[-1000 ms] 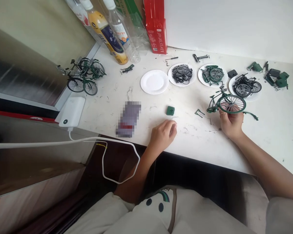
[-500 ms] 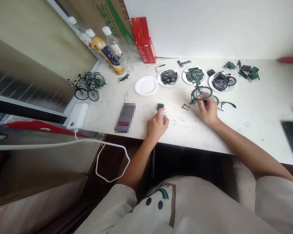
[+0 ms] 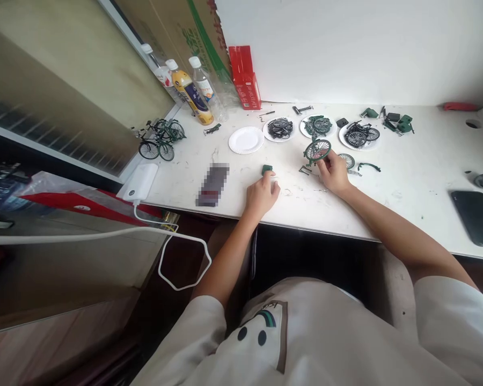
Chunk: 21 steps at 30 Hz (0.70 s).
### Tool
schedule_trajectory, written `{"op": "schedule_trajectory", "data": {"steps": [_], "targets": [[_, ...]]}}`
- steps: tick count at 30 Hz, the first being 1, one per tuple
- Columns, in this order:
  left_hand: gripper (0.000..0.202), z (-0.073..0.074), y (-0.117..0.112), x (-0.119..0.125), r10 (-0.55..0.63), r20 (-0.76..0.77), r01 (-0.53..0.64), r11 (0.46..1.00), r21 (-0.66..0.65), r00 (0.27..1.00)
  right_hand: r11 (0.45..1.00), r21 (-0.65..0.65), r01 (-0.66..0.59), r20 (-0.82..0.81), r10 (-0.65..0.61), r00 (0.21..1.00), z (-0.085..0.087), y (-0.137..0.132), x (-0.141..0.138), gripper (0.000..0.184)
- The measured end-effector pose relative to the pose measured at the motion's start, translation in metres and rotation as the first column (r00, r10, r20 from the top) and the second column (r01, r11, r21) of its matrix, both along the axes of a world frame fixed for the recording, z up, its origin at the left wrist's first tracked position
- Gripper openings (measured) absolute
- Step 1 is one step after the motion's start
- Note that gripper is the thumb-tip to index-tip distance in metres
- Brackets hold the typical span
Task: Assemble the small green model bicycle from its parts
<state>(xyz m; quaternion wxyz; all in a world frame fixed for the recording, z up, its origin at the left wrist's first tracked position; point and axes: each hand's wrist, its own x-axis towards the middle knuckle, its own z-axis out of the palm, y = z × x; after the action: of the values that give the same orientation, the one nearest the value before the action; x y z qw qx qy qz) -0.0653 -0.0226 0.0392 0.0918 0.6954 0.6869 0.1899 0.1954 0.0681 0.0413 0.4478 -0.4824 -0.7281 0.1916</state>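
My right hand (image 3: 333, 172) is closed on a green model bicycle (image 3: 317, 151) with a spoked wheel, held just above the white table. My left hand (image 3: 262, 193) rests on the table with its index finger touching a small green block-like part (image 3: 267, 169); the thumb stands apart from the finger. Near my right hand lie a loose spoked wheel (image 3: 347, 161), a curved green strip (image 3: 369, 167) and a small dark forked piece (image 3: 305, 170).
Behind my hands stand an empty paper plate (image 3: 246, 140) and several plates of bicycle parts. Assembled model bicycles (image 3: 161, 140) stand at the left, near a white power bank (image 3: 139, 182) and bottles (image 3: 193, 96). A dark phone (image 3: 477, 217) lies at the right.
The camera view has shifted a little. My right hand keeps hold of the model bicycle, and my left index finger stays at the green part.
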Motion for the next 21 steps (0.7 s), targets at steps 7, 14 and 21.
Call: {"op": "schedule_trajectory", "data": {"steps": [7, 14, 21], "targets": [[0.038, 0.0020, 0.0001, -0.0021, -0.033, 0.016, 0.033, 0.999, -0.003, 0.999, 0.999, -0.008, -0.035, 0.034, 0.036, 0.999, 0.0017, -0.0030, -0.0008, 0.063], [0.036, 0.0017, -0.0006, -0.0026, -0.055, 0.039, 0.055, 0.998, 0.004, 0.998, 0.997, 0.060, 0.052, 0.032, -0.054, 0.998, 0.0082, 0.0010, 0.0079, 0.054], [0.034, -0.0013, 0.0004, -0.0051, -0.075, 0.046, 0.073, 0.997, 0.038, 0.996, 0.999, 0.043, -0.010, 0.055, 0.008, 0.998, 0.0076, -0.0049, 0.0020, 0.065]]}}
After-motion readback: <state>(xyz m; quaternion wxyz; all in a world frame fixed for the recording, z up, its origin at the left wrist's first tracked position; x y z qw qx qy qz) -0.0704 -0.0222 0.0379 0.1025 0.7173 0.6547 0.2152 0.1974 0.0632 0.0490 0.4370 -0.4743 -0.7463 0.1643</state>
